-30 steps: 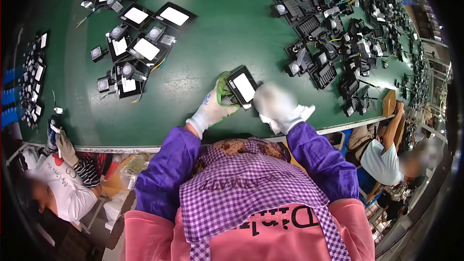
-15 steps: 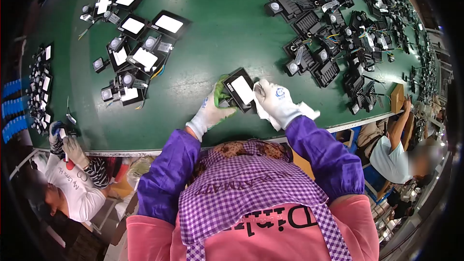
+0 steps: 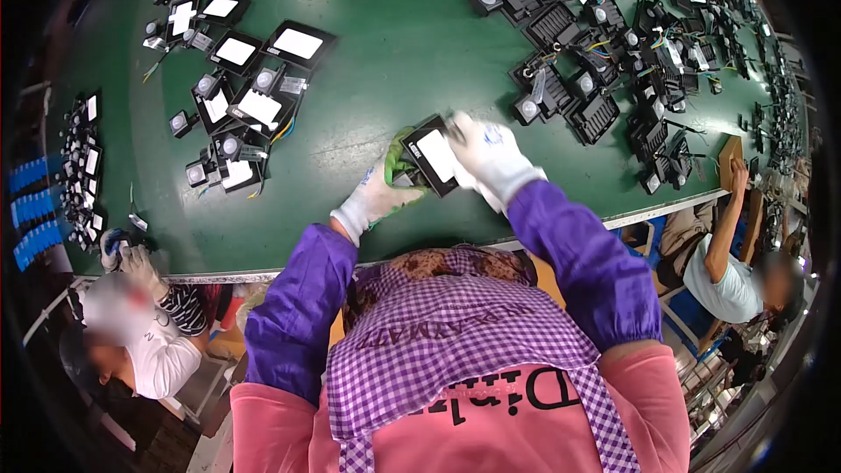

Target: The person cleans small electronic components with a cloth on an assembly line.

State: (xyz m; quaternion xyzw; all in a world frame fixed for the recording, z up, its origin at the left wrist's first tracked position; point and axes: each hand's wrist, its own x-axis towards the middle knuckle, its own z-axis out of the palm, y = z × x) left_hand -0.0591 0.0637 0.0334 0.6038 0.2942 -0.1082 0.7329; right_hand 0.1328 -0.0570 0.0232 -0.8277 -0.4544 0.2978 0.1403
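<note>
A black floodlight (image 3: 430, 156) with a white front panel is tilted up over the green table in front of me. My left hand (image 3: 385, 188), in a white and green work glove, grips it by its left and lower side. My right hand (image 3: 491, 153), gloved in white, is closed on a white cloth (image 3: 480, 190) at the floodlight's upper right edge. The hand hides most of the cloth, and the fingertips are blurred by motion. Part of the floodlight's back lies hidden behind the left fingers.
Several floodlights with round sensors (image 3: 260, 108) lie face up at the left on the green table (image 3: 368, 44). A large heap of floodlights (image 3: 604, 79) with loose wires covers the right side. Co-workers sit at the left (image 3: 144, 333) and right (image 3: 723, 276) along the edge.
My right hand has moved up and slightly left along the floodlight's edge, and less of the cloth shows. The left hand still holds the floodlight. The view has shifted slightly.
</note>
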